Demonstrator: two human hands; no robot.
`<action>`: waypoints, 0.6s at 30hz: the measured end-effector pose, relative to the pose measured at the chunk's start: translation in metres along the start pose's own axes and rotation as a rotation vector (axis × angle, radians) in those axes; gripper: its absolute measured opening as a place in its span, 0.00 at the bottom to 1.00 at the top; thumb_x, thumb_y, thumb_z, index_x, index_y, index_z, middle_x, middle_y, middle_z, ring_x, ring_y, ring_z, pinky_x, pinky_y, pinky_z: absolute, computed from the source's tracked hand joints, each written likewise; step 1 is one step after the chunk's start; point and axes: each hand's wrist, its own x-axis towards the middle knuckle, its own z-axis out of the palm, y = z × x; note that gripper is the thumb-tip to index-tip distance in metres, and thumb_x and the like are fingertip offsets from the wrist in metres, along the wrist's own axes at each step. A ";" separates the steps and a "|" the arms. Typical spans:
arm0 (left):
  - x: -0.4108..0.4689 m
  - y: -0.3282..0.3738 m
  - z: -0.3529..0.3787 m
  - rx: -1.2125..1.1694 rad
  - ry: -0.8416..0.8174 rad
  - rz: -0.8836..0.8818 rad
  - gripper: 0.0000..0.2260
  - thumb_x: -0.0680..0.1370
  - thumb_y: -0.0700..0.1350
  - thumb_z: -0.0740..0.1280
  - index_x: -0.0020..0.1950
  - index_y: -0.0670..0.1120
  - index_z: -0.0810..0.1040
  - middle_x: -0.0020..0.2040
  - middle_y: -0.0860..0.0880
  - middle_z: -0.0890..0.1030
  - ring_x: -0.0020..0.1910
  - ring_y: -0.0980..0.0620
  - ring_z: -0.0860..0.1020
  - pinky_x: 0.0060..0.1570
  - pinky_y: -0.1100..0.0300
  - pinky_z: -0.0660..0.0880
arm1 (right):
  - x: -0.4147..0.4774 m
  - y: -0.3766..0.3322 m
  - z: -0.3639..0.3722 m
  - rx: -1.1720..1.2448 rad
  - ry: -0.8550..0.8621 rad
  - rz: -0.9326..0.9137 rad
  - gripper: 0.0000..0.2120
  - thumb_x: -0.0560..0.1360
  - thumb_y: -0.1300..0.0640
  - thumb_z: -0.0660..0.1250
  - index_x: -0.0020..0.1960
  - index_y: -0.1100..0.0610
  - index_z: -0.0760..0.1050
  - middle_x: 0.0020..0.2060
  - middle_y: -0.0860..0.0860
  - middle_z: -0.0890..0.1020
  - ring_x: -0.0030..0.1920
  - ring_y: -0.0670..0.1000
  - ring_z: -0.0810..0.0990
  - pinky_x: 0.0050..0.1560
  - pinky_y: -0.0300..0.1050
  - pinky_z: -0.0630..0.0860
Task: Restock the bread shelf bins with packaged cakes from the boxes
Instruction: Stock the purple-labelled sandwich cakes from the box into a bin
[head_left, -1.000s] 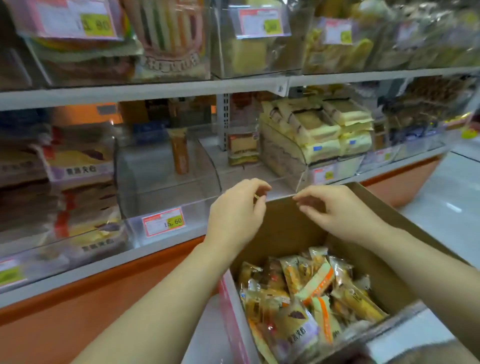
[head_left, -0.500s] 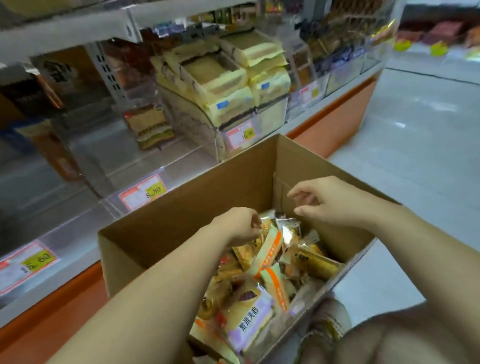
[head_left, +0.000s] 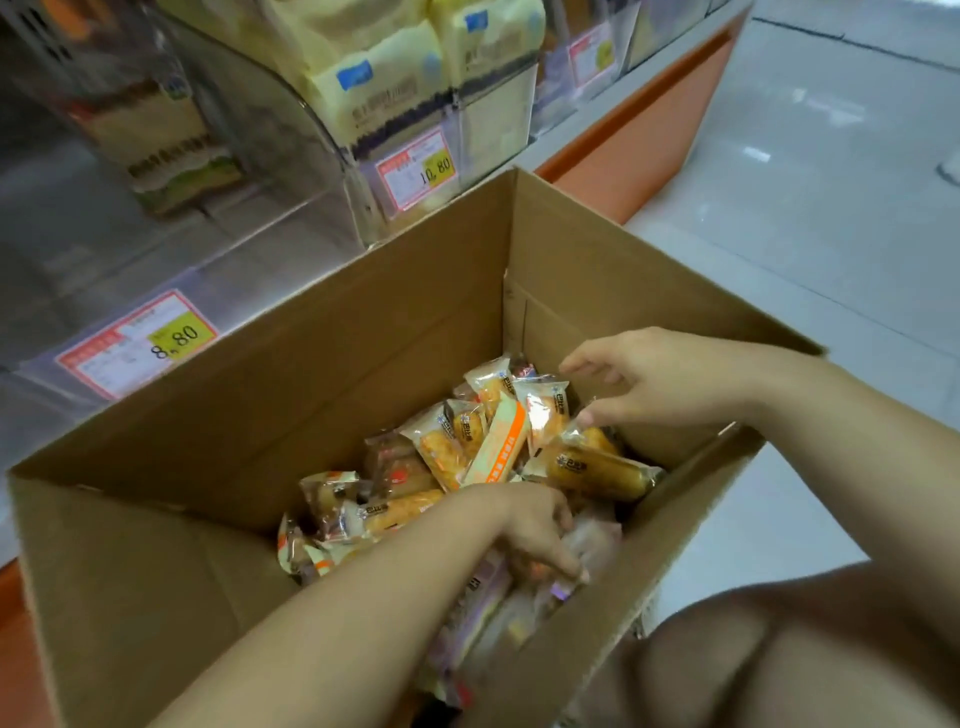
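An open cardboard box (head_left: 363, 364) stands in front of the shelf, its bottom covered with several packaged cakes (head_left: 493, 447) in clear, orange and yellow wrappers. My left hand (head_left: 535, 530) is deep in the box, fingers curled down over blurred packets near the box's near wall; whether it grips one is unclear. My right hand (head_left: 660, 379) hovers over the far right of the pile, fingers apart, thumb and forefinger just above a packet's corner. Above the box is a clear shelf bin (head_left: 234, 270) with an 8.80 price tag (head_left: 140, 343).
To the right of that bin, another bin holds pale yellow bread packets (head_left: 384, 78) behind a 10.80 tag (head_left: 418, 169). A layered cake pack (head_left: 166, 140) stands at the back of the shelf. The orange shelf base (head_left: 639, 156) meets the light tiled floor (head_left: 831, 182). My knee (head_left: 779, 649) is beside the box.
My view has tipped down from the shelf to the box. Both hands have dropped from the box's rim into it, the left pushing down among the packets, the right spreading over the far ones.
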 end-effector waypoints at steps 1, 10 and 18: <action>0.002 0.001 0.003 0.047 0.057 0.026 0.24 0.72 0.52 0.73 0.64 0.46 0.71 0.55 0.47 0.77 0.49 0.49 0.77 0.43 0.60 0.70 | 0.001 0.000 0.000 0.000 0.000 -0.003 0.27 0.75 0.48 0.69 0.71 0.48 0.66 0.67 0.47 0.73 0.64 0.46 0.72 0.59 0.36 0.68; -0.013 -0.015 -0.022 0.155 0.375 0.128 0.03 0.77 0.40 0.65 0.45 0.46 0.73 0.40 0.48 0.74 0.41 0.49 0.72 0.39 0.59 0.66 | 0.000 -0.002 0.004 -0.004 -0.015 -0.009 0.27 0.74 0.48 0.69 0.71 0.48 0.66 0.66 0.48 0.73 0.63 0.46 0.73 0.60 0.38 0.69; -0.087 -0.013 -0.089 -0.316 0.555 0.377 0.05 0.77 0.40 0.68 0.44 0.49 0.79 0.40 0.50 0.81 0.37 0.55 0.76 0.38 0.61 0.73 | -0.004 -0.009 0.002 -0.010 0.017 -0.027 0.18 0.67 0.54 0.76 0.55 0.54 0.76 0.47 0.47 0.80 0.48 0.49 0.78 0.48 0.42 0.73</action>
